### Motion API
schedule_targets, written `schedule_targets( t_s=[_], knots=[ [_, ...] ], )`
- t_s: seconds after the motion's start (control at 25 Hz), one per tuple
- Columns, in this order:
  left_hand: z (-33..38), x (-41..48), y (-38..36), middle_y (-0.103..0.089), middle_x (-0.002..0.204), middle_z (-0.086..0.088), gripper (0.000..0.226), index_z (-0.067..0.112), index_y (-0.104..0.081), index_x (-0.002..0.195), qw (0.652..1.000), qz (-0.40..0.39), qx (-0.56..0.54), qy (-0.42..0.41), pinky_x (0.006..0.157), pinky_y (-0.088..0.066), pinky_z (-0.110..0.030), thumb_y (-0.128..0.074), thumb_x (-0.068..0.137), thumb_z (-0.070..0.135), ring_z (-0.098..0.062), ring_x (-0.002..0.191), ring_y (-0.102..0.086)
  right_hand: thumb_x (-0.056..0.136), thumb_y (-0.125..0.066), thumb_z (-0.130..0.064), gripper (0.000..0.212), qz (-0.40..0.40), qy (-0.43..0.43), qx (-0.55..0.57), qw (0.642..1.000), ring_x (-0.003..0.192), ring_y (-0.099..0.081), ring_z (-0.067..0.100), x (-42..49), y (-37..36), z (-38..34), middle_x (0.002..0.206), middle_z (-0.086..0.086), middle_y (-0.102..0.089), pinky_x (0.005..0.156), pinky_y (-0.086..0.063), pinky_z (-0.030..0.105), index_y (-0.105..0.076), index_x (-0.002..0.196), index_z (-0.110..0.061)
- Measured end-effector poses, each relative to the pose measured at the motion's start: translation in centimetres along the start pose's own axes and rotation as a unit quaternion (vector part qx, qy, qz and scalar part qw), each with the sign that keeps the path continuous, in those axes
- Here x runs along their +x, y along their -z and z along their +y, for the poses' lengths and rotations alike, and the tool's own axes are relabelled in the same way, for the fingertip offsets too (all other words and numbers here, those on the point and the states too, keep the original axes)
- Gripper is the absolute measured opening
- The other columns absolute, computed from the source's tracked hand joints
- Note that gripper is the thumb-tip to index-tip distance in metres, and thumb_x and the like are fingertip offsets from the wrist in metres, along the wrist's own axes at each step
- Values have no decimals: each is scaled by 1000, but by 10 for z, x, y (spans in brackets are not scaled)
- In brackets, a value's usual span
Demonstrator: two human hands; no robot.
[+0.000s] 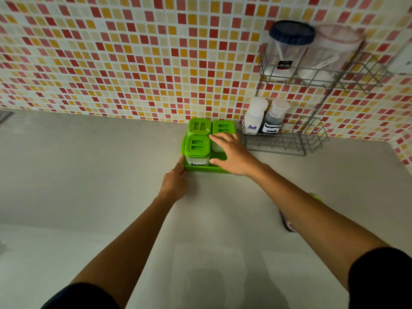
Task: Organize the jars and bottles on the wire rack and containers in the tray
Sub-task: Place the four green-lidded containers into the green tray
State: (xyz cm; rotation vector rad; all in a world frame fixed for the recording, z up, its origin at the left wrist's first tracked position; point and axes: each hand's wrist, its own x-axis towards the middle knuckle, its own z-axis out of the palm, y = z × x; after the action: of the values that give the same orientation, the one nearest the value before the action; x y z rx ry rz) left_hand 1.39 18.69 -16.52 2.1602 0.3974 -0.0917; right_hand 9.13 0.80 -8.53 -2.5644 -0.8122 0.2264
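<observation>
my left hand [175,185] pins the tray [207,168] corner with a fingertip so it stays put while my open right hand [231,153], gripping nothing, hovers over its empty slot.

A green tray [201,168] with three green-lidded containers is seen on a grey counter [89,175] against a mosaic wall. Its front left corner is touched by the left hand [175,184]; the right hand [231,153] is spread over its right side. A wire rack [289,143] stands just beside it.
</observation>
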Motion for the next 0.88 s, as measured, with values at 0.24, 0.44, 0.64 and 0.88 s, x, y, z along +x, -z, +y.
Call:
schedule_targets(
  t_s=[0.24, 0.44, 0.64, 0.88],
  knots=[
    [6, -6, -3, -51, 140, -13, 88, 26, -1, 150, 996, -44, 76, -11, 98, -46, -44, -51, 82, 1, -37, 122, -53, 70, -69, -54, 84, -89, -117, -98, 984, 133, -24, 29, -94, 42, 51, 148, 4, -30, 108, -26, 46, -33, 142, -29],
    [6, -6, -4, -53, 139, -12, 87, 25, 0, 150, 992, -39, 121, -12, 92, -48, -43, -53, 83, 6, -40, 115, -55, 49, -82, -55, 113, -254, -229, -159, 926, 131, -27, 31, -158, 41, 84, 141, 5, -32, 104, -32, 50, -24, 142, -31],
    [6, -7, -6, -52, 140, -10, 88, 27, 1, 149, 991, -39, 128, -3, 92, -46, -40, -54, 83, 9, -40, 117, -54, 56, -72, -39, 67, -163, -218, -95, 958, 110, -39, 27, -161, 32, 77, 113, 5, -44, 83, -47, 43, -40, 112, -20],
    [7, -9, -6, -57, 134, -13, 88, 32, 0, 149, 992, -40, 119, 4, 84, -48, -38, -53, 83, 8, -42, 108, -58, 62, -72, -44, 71, -34, -120, -37, 992, 113, -37, 27, -100, 42, 39, 123, 7, -44, 89, -46, 49, -37, 117, -16]
  ],
)
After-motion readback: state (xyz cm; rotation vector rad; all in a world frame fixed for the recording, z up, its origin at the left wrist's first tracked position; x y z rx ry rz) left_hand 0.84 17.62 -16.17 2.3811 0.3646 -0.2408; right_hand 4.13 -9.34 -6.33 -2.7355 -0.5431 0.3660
